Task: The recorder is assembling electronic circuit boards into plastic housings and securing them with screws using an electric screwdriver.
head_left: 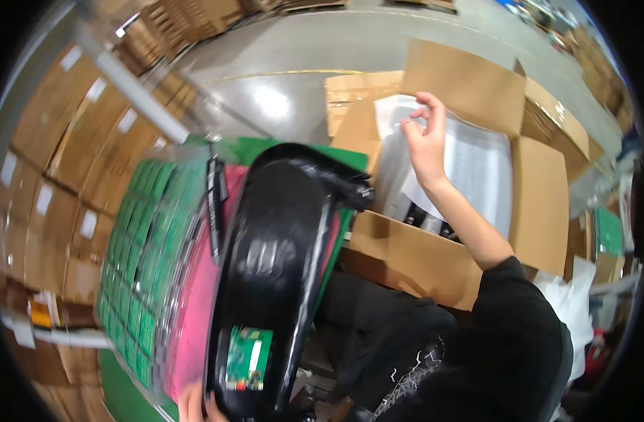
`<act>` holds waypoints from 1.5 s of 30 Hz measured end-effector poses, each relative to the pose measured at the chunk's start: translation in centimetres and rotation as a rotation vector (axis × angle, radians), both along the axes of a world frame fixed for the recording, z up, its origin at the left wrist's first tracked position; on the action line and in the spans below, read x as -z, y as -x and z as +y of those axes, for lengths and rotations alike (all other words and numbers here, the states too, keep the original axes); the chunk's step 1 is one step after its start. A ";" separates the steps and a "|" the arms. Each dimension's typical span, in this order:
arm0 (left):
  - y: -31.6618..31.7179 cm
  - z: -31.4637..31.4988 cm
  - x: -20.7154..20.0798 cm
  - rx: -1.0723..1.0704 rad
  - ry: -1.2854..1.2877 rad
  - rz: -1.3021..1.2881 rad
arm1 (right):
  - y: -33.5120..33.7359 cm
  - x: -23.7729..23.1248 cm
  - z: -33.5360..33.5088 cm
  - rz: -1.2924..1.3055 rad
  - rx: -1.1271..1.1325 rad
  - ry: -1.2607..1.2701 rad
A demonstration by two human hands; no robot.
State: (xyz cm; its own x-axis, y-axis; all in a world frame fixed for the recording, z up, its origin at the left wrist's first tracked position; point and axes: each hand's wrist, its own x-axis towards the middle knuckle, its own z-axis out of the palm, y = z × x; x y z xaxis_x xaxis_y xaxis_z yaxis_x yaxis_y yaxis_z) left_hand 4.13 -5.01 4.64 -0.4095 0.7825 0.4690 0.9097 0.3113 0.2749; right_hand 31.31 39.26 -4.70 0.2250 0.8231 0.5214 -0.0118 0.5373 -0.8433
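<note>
A long, glossy black plastic housing (269,239) with a curved far end lies slanted in front of me. My left hand (199,404) grips its near left edge, partly cut off by the picture's lower rim. Near that end, a green circuit board (249,357) rests in the housing. Out to the right, my right hand (427,141) is raised over an open cardboard box (420,253). Its fingers are bent and apart, and nothing shows between them. White foam wrapping (477,169) fills much of the box, close to that hand, with dark parts partly visible beneath.
Left of the housing sits a clear plastic tray (150,274) of several green circuit boards, beside pink sheeting (195,309). A black handheld tool (215,204) lies between tray and housing. Stacked cartons (44,211) stand behind a metal post (132,84) at the left.
</note>
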 end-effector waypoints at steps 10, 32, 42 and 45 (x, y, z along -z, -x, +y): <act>-5.1 -7.0 -1.2 -0.816 -0.652 0.442 | -17.3 27.6 -3.3 -1.202 0.408 1.006; -4.6 2.7 -1.6 -0.121 -0.579 0.280 | -30.2 25.8 -2.1 -1.292 0.114 1.061; -0.9 9.7 -0.4 0.201 -0.543 0.182 | -31.7 25.3 -3.4 -0.668 0.321 0.987; -0.3 12.0 0.4 0.274 -0.530 0.148 | -36.9 21.1 -2.0 0.282 0.707 0.768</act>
State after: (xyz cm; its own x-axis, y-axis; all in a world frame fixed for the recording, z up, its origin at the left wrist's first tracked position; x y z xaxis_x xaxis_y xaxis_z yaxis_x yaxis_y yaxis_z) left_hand 4.42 6.94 4.24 -0.1272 0.4946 0.8598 0.9777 -0.0834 0.1926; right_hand 68.17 37.23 -25.84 0.8085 0.5441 -0.2241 -0.1534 -0.1726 -0.9730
